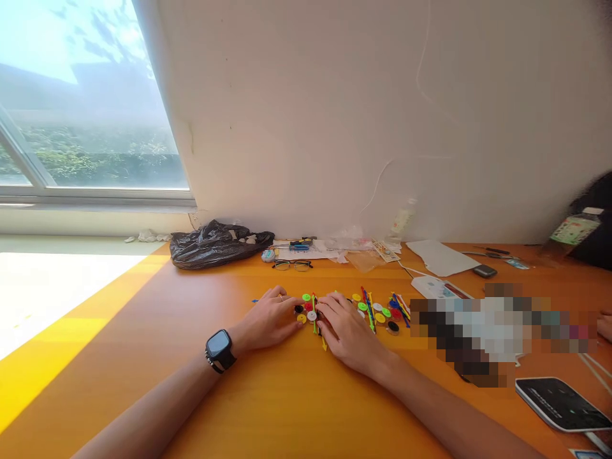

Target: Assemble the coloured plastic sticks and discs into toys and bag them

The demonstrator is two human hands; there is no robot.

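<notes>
My left hand (275,319), with a black smartwatch (218,344) on its wrist, lies at the left edge of a cluster of small coloured plastic discs. Its thumb and fingers are apart, close to a black disc (299,309) and a yellow disc (301,318). Across from it, my right hand (345,325) is spread low over thin sticks with arrow-shaped ends, covering parts of them. A green stick (314,313) stands out by its fingertips, beside a white disc (312,316). Below its thumb pokes a yellow arrow tip (324,347). Contact under the fingers is hidden.
Right of my hand lie more sticks (368,309) and discs (379,317). Behind are a black plastic bag (215,245), eyeglasses (292,265) and papers (437,257). A blurred patch, a black-topped device (561,403) and another person's hand (605,326) are at right.
</notes>
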